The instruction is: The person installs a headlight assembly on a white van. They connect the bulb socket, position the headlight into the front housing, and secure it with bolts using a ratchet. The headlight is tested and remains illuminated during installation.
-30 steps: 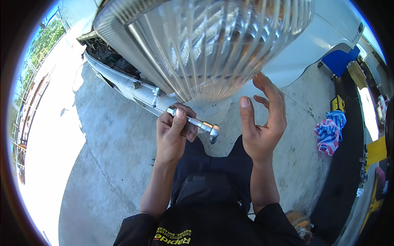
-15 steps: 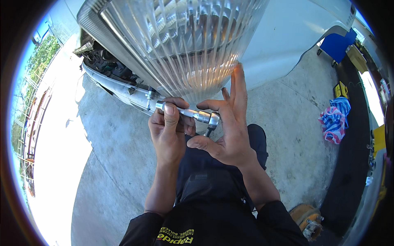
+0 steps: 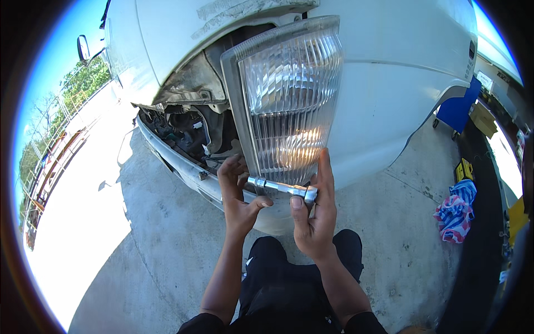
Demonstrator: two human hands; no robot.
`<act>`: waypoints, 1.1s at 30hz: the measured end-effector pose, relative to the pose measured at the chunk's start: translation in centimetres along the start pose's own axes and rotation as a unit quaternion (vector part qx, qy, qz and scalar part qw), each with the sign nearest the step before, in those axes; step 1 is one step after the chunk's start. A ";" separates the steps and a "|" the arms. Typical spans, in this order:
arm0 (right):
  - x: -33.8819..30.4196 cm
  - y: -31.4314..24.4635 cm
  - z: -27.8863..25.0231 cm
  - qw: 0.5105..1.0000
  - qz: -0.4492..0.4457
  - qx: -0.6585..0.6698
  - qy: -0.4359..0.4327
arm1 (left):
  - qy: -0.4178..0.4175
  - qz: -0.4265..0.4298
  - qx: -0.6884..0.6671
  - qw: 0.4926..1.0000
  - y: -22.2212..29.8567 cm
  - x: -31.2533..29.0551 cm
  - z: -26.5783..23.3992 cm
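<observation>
A ratchet wrench (image 3: 310, 196) with a shiny extension lies nearly level below the clear ribbed corner lamp (image 3: 292, 100) of a white vehicle (image 3: 389, 106). My right hand (image 3: 317, 222) grips its head, thumb pressed on the near side and fingers behind. At the extension's other end is my left hand (image 3: 236, 203), its thumb spread away and its fingers bent beside the bumper (image 3: 172, 158). The tip there is partly hidden by those fingers. Left of the lamp, an opening in the bodywork (image 3: 189, 131) shows dark parts and wiring.
Concrete floor (image 3: 167, 239) lies beneath, with my knees (image 3: 270, 256) below my hands. To the right are a striped plastic bag (image 3: 456, 214), a yellow case (image 3: 463, 170), a cardboard box (image 3: 483, 119) and a blue wheeled unit (image 3: 459, 108).
My left thumb has come off the extension and spread. My right hand, spread beside the ratchet before, has closed on its head. The view has shifted, showing more of the vehicle.
</observation>
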State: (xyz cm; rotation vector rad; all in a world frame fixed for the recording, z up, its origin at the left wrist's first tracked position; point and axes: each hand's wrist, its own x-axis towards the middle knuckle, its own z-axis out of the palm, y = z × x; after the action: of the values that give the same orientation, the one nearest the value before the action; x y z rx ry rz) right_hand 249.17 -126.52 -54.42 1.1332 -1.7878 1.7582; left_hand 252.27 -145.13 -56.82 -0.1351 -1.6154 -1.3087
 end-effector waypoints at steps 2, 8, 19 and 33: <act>0.0 -0.2 0.0 0.998 -0.035 -0.060 0.005 | -0.116 -0.076 -0.016 0.990 -0.3 0.2 -0.3; 0.9 0.0 0.4 0.995 -0.019 -0.092 -0.029 | -0.083 -0.118 0.031 0.989 1.8 1.0 1.2; 0.3 1.2 -3.7 0.983 0.079 0.133 0.102 | 0.020 -0.102 0.054 0.993 3.5 1.7 4.7; -5.4 8.3 0.4 0.937 0.255 0.106 0.211 | -0.041 -0.156 0.102 0.982 2.5 3.1 3.1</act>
State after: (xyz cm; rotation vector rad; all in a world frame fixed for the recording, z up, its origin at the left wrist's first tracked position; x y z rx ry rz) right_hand 246.23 -126.42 -63.85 0.3056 -1.7406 2.3179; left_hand 250.46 -143.15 -52.54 0.2008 -1.8865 -1.3740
